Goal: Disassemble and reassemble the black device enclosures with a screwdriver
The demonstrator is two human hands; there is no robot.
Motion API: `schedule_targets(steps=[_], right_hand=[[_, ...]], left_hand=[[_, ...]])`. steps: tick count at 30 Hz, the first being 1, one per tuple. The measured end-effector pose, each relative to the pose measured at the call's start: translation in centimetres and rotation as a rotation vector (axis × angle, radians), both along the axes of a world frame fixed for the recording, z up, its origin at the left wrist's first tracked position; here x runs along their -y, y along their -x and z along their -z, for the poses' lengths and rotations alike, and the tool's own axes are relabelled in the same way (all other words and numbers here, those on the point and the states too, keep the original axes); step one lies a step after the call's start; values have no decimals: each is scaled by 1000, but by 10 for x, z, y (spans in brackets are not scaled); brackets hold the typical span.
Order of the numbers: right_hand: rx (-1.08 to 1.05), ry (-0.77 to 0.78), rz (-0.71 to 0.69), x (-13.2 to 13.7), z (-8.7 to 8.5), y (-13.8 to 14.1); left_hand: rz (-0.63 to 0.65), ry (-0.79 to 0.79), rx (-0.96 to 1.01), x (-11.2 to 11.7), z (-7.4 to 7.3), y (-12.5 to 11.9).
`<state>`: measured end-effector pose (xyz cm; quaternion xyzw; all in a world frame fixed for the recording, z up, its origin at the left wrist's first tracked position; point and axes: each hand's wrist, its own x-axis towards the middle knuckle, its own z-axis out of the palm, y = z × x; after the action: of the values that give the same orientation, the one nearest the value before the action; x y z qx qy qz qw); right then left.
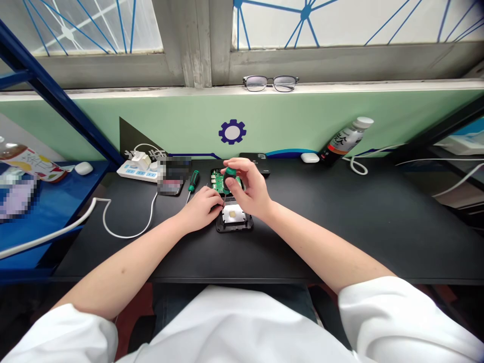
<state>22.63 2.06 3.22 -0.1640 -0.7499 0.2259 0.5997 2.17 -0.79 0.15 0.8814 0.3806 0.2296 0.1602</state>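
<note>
Upright in my right hand [247, 186] is a screwdriver [229, 174] with a green and black handle, its shaft pointing down at an opened black device. A green circuit board [218, 182] fills the far part of the device; nearer me lies a silver metal plate [239, 216] with a small tan square, set in a black casing [227, 229]. My left hand [202, 207] rests at the device's left edge, fingertips closed by the screwdriver's shaft; whatever they pinch is hidden. A second green-handled screwdriver [193, 180] lies beyond my left hand.
A white power strip [139, 172] with a plug and cable sits at the back left, beside a blurred-out dark item [172, 176]. Behind my right hand is a black box [260, 162]. A dark bottle [346, 141] and a white case [310, 158] stand back right. Glasses [271, 83] rest on the ledge.
</note>
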Motion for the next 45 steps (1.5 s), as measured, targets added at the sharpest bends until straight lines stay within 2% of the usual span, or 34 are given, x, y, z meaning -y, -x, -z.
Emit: schedule_targets(steps=[2,5,12,16,21,25,32,36,45], right_hand=[[-75,58,-49,3,4,4],[-76,100,-62,7,8,6],[15,-115,33,8,1,-1],[58,-152,98,8,3,-4],[39,-149,176,9,8,-5],[-20,-170,183,9,8,-1],[-149,57,-21,10,18,8],[-80,69,52,12,16,2],[23,-81,193,12,10,-6]], left_hand=[[-13,-25,-6,1,0,1],[-95,-80,-3,1,-1,4],[-418,-187,-37,-8,-5,16],[-506,-183,-118,-12,-1,20],[-524,-196,-179,-12,3,21],[-508,-189,-216,-14,5,23],[-482,-196,-284,-15,3,22],[-476,-196,-279,-15,4,23],[-455,-227,-268,-16,6,25]])
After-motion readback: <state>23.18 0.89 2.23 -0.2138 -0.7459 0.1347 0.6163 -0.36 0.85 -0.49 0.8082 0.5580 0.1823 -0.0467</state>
